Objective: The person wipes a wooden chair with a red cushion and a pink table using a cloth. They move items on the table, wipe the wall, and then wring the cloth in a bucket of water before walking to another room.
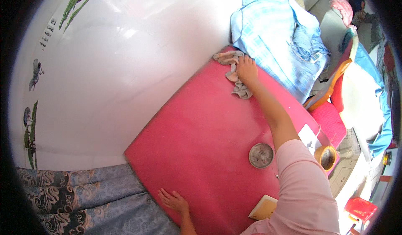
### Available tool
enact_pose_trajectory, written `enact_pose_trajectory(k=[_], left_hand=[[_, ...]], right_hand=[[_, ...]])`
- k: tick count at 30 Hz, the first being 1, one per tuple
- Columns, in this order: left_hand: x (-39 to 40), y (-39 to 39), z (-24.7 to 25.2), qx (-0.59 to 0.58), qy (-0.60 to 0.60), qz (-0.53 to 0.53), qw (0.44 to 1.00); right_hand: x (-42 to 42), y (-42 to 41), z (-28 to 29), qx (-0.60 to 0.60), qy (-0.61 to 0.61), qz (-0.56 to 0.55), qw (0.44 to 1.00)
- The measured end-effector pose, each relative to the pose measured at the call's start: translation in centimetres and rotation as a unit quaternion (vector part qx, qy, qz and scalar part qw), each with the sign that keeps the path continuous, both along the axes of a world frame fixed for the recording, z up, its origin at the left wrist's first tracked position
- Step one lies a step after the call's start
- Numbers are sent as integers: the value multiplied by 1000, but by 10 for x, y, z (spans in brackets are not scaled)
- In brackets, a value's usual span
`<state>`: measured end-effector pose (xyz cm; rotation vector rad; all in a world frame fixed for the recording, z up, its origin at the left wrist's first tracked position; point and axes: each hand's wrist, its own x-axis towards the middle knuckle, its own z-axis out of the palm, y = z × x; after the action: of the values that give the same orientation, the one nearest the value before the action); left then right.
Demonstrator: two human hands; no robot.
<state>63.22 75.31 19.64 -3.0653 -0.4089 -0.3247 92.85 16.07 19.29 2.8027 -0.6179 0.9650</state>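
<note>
My right hand (247, 69) is stretched out to the far corner of a smooth red padded surface (201, 131). It presses down on a crumpled grey cloth (242, 90) with pinkish-beige patches, and part of the cloth bunches out from under the fingers and palm. Near the close left edge, my left hand (173, 200) rests flat on the red surface, fingers slightly spread, holding nothing. A round metal dish (261, 155) with a stained inside lies beside my right upper arm. Closer to me is a yellowish notebook or box (264, 207), partly hidden by my sleeve.
A pale wall (119, 87) borders the left side, above a patterned grey-blue curtain (103, 197). Blue checked fabric (273, 37) stands against the far edge. To the right are a wooden-framed chair (333, 81), a round brown container (326, 158) and white paper (308, 137).
</note>
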Motion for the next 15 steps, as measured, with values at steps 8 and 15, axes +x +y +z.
enact_pose_trajectory(k=[8,15], left_hand=[[-3,0,2,1,-11,-12,1000],[-9,-3,18,-30,11,-4,999]], right_hand=[[-130,-24,14,46,74,-82,993],[-230,-42,18,66,225,-134,963]])
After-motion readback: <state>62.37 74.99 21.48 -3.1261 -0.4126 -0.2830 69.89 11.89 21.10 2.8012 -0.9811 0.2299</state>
